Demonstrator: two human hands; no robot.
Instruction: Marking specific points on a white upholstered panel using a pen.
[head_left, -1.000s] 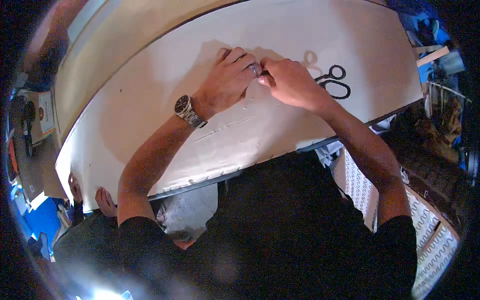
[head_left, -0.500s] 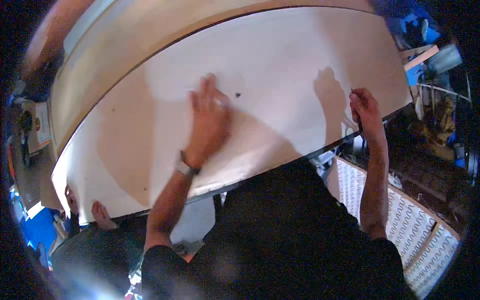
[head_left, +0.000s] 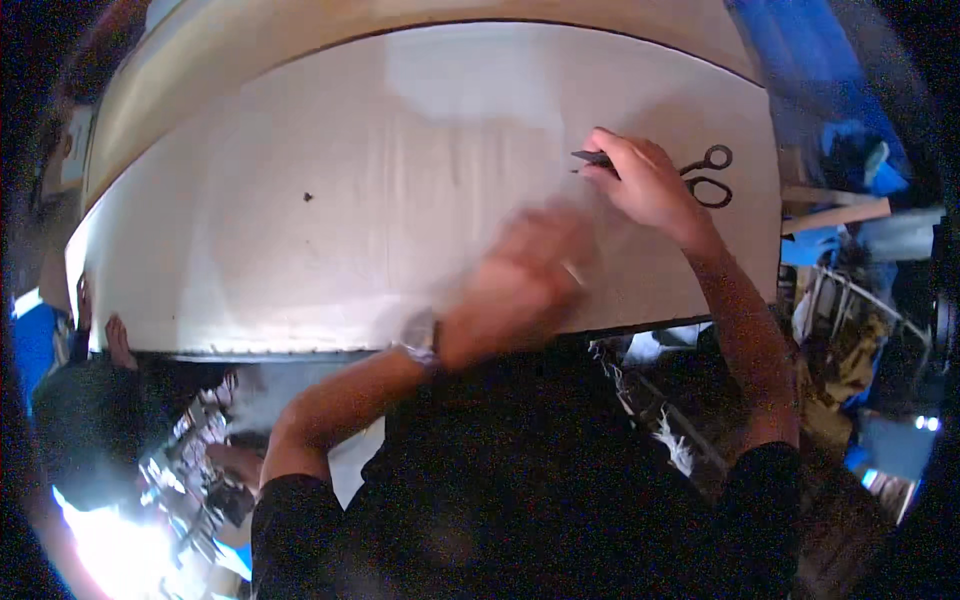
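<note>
My right hand point(head_left: 640, 175) is closed around the middle of black scissors point(head_left: 710, 193), their loop handles sticking out to the right and their dark tip to the left, over a large pale board point(head_left: 380, 260) with a curved far edge. My left hand point(head_left: 515, 275), silver watch on its wrist, is smeared by motion above the board's near part, lower and left of my right hand, so its fingers cannot be made out. A small dark spot point(head_left: 308, 197) marks the board's left half.
Another person's hand point(head_left: 118, 340) grips the board's near left corner. A tan curved panel point(head_left: 430, 12) lies beyond the far edge. Wooden strips point(head_left: 840, 215), blue material point(head_left: 800, 60) and jumbled items crowd the right side; a bright light point(head_left: 115, 545) glares at lower left.
My hands were together near the scissors; they parted, my right hand taking the scissors, and my left hand has swept down and to the right. The view has turned.
</note>
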